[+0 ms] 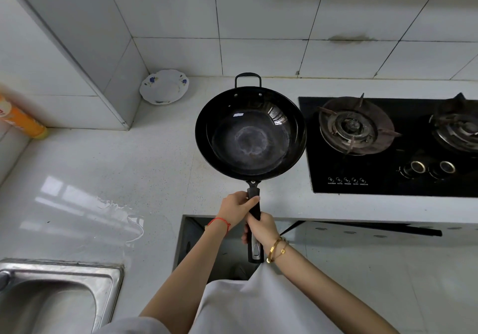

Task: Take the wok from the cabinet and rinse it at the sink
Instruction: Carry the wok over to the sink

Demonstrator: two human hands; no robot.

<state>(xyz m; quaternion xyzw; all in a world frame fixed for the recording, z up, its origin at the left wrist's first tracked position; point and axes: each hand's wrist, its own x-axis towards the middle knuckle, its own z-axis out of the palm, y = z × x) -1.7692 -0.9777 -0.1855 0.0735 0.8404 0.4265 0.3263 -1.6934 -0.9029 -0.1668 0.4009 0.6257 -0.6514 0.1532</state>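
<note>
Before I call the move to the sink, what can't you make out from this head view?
- Sink: cut by the frame's lower-left edge; basin only partly seen.
- Cabinet opening: interior dark, hidden behind both arms.
- Wok handle: middle covered by left hand and right hand.
- Stove labels: too small to read.

Wok [250, 133]: black, round, mouth facing up, dull grey ring showing in its base. Small loop handle pointing to 12 o'clock, long black handle [254, 220] running to 6 o'clock. Sink [55, 297]: steel basin lying at 7 o'clock from the wok, well apart, partly cut off by the frame edge.
</note>
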